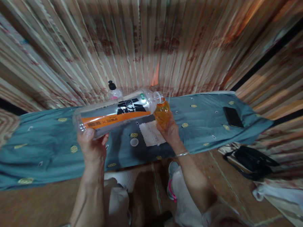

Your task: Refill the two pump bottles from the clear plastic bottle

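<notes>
My left hand (pixel 93 145) grips the base end of a large clear plastic bottle (pixel 116 112) with a silver and orange label. That bottle lies tilted almost level, its neck pointing right. In my right hand (pixel 170 129) is a smaller bottle (pixel 162 113) holding amber liquid, its top close under the large bottle's mouth. Whether the two mouths touch I cannot tell. Below them on the cloth are a pale square of paper or cloth (pixel 152 133) and a round translucent cap (pixel 134 142).
A teal patterned cloth (pixel 205 124) covers the narrow table. Behind the large bottle stands a pump bottle (pixel 114 92) with a black top. A dark phone (pixel 233 117) lies at the right. On the floor, right, is a black bag (pixel 252 159). Striped curtains (pixel 137 43) hang behind.
</notes>
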Tool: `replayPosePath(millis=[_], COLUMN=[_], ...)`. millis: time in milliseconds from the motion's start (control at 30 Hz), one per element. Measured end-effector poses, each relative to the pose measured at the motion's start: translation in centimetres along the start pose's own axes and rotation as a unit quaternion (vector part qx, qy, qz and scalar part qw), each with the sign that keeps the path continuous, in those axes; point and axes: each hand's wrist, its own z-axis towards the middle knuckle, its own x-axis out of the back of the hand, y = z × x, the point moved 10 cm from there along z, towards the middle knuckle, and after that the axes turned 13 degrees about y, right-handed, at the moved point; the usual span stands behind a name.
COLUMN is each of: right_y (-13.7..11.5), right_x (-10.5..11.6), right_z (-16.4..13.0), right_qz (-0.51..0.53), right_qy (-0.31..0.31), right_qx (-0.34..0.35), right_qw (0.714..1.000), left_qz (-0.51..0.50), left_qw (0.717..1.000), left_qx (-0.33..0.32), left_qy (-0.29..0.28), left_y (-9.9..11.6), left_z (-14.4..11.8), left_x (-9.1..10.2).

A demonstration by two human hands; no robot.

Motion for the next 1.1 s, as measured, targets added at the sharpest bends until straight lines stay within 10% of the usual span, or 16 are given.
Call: replayPosePath(millis=[1100], right_y=[0.39], right_x=[0.03], right_z=[-0.21], right_qz=[0.023], right_qy=[0.038], right_qx=[0.002], right_qw=[0.999], left_qz=[-0.011], left_qw=[1.0], left_qx=[0.006], left_qy=[-0.012], left_y=[-0.12], left_z=[-0.15], left_x=[-0.09])
